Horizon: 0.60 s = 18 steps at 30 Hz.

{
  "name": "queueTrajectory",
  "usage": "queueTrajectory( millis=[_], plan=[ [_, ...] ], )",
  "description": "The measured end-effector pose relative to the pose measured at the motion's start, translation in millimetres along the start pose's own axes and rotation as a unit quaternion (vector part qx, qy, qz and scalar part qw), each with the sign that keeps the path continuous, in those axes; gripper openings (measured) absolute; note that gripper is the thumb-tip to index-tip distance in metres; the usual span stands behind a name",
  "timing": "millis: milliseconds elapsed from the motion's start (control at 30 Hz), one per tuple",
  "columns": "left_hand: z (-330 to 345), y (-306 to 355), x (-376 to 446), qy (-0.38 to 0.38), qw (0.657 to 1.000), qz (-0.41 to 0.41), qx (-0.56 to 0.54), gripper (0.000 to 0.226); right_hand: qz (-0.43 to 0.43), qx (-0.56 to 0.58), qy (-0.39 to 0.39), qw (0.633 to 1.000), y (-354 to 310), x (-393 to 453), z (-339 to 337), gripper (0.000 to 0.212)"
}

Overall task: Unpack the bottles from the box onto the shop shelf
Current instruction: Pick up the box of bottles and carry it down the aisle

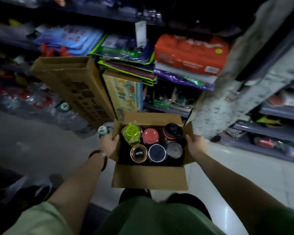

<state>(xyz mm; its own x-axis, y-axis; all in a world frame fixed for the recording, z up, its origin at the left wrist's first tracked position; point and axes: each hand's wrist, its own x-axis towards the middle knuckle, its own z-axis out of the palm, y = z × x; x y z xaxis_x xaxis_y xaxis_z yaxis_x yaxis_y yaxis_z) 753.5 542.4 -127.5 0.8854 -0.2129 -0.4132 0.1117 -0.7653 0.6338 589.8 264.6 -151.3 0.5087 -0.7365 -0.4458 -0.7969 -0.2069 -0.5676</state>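
An open cardboard box (149,177) is held in front of me above the floor, flaps spread. Inside stand several bottles seen from above: a lime-green lid (131,133), a red lid (150,135), a black cap (173,131), a gold-rimmed lid (138,153), a dark blue lid (156,153) and a grey lid (174,149). My left hand (109,143) grips the box's left side, thumb over its edge. My right hand (194,144) grips the right flap. The shop shelf (168,110) stands just beyond the box.
A long cardboard carton (75,89) leans at the left, beside a colourful flat box (124,94). Folded bags and an orange pack (192,51) fill the shelves ahead. A rough pillar (227,92) rises at the right, with more shelving (278,129) past it. Packed water bottles (41,102) lie on the floor left.
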Motion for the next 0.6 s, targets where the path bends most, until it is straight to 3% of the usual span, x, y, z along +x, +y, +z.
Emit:
queueTrajectory(
  millis=[100, 367, 600],
  plan=[
    [26, 28, 1, -0.04, 0.997, 0.031, 0.059, 0.031, 0.059, 0.059, 0.011, 0.996, 35, -3, -16, 0.036],
    [109, 107, -6, -0.109, 0.973, 0.12, 0.165, 0.032, 0.11, 0.105, 0.099, 0.983, 119, -23, -81, 0.029],
    [191, 177, -3, -0.187, 0.943, 0.196, 0.196, 0.034, 0.211, 0.172, 0.183, 0.945, 182, -46, -125, 0.033]
  ],
)
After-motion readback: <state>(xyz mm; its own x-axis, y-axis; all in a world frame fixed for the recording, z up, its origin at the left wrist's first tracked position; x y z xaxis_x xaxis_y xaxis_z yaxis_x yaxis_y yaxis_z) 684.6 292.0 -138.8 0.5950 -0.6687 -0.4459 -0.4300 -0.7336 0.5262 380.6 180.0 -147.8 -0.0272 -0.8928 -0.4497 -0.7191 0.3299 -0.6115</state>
